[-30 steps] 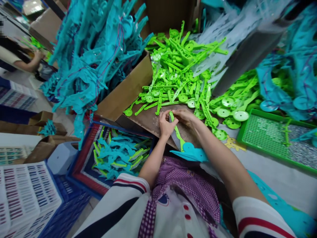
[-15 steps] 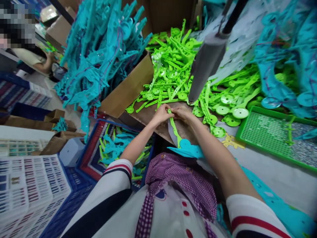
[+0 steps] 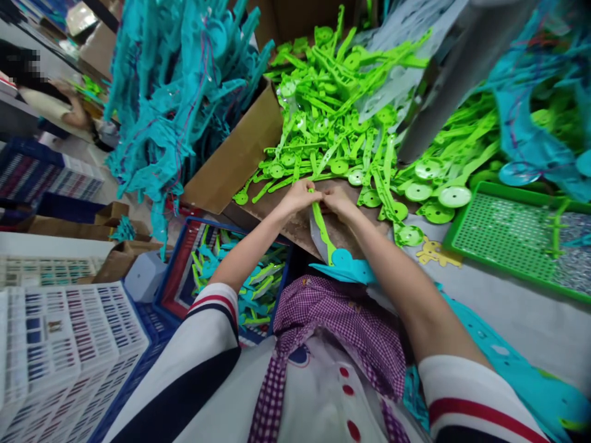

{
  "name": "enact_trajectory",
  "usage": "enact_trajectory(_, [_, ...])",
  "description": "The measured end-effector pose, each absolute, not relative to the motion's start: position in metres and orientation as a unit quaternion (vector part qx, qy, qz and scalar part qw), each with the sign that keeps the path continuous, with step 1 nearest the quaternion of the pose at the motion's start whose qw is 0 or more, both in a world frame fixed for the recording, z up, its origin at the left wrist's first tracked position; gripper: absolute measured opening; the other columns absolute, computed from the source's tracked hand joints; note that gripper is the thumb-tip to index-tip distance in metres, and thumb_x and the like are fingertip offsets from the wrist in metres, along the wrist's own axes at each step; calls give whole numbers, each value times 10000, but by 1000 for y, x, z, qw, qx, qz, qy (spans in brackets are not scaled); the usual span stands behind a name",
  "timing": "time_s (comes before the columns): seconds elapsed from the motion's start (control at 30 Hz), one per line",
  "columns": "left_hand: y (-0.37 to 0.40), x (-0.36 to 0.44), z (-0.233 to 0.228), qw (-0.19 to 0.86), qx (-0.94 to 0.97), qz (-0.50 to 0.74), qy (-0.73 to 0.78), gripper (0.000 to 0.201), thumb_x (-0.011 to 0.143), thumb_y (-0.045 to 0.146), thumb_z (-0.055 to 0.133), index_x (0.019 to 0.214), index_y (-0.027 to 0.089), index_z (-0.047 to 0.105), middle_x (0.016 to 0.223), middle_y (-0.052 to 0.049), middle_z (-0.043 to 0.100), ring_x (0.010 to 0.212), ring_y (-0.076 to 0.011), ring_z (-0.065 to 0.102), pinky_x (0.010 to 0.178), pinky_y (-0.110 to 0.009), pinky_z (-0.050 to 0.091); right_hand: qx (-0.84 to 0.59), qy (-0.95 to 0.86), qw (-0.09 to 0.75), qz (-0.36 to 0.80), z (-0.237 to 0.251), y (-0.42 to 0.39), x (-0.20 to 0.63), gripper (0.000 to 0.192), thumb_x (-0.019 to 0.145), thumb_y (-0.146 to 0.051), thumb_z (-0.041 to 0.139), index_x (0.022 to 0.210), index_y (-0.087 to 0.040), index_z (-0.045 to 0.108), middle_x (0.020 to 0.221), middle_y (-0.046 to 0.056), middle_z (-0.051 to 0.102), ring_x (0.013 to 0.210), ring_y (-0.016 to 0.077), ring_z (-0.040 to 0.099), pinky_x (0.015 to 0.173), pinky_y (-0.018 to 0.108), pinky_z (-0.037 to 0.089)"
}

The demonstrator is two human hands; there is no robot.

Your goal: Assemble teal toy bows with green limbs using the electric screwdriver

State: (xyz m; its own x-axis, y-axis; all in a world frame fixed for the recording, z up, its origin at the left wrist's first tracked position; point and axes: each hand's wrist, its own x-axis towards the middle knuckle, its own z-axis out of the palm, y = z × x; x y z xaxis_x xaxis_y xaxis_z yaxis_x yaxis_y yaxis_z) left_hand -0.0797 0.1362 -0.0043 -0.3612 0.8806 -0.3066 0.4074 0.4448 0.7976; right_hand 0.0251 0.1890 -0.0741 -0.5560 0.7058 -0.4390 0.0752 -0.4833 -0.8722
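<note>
My left hand pinches the top end of a long, thin green plastic arm. The arm runs down toward my body, where its lower end meets a turquoise plastic part at a round disc. Close beside the left fingers, my right hand has its fingertips pressed together at the same end of the arm; what lies between them is hidden. Both hands are over a brown work surface. A grey cylindrical tool, like a powered screwdriver, hangs to the upper right of the hands, blurred.
A heap of green plastic arms covers the back of the table. Turquoise parts stand bundled by a cardboard flap. At right is a green tray with small metal pieces. A crate holds joined parts; another person sits far left.
The hanging tool has swung right and upward, away from my hands. The view has shifted a little. Both hands remain together at the green arm's top end.
</note>
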Motion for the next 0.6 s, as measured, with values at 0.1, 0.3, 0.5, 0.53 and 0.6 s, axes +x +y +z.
enact_trajectory(0.1, [132, -75, 0, 433, 351, 354, 751, 272, 711, 40, 720, 766, 188, 499, 592, 73, 498, 551, -84, 472, 588, -225, 367, -452, -458, 204, 738, -70, 188, 24, 158, 763, -187, 724, 647, -156, 621, 476, 4, 586, 450, 120, 548, 474, 236, 493])
enact_trajectory(0.3, [108, -81, -1, 522, 246, 479, 662, 215, 789, 137, 729, 981, 170, 639, 823, -8, 699, 775, -118, 677, 827, -296, 538, -473, -449, 209, 728, -60, 184, 26, 200, 813, -219, 721, 656, -156, 615, 519, 11, 615, 471, 113, 569, 500, 233, 514])
enact_trajectory(0.5, [96, -84, -16, 577, 169, 532, 597, 104, 856, 143, 675, 950, 186, 680, 910, -40, 752, 962, -159, 726, 1004, -350, 528, -480, -457, 184, 727, -50, 180, 27, 281, 858, -259, 714, 618, -162, 603, 559, 28, 631, 494, 117, 574, 532, 249, 523])
enact_trajectory(0.53, [96, -83, -17, 580, 158, 539, 590, 93, 867, 129, 658, 939, 185, 678, 892, -37, 751, 965, -160, 726, 1012, -352, 528, -475, -459, 172, 731, -48, 180, 31, 287, 854, -286, 725, 623, -162, 610, 577, 36, 642, 510, 123, 585, 541, 252, 527])
enact_trajectory(0.6, [95, -81, -17, 584, 136, 560, 572, 93, 892, 104, 622, 911, 178, 676, 832, -24, 736, 960, -154, 726, 1030, -347, 524, -460, -464, 142, 744, -43, 177, 43, 280, 823, -342, 765, 654, -161, 634, 627, 57, 669, 556, 145, 616, 564, 268, 537])
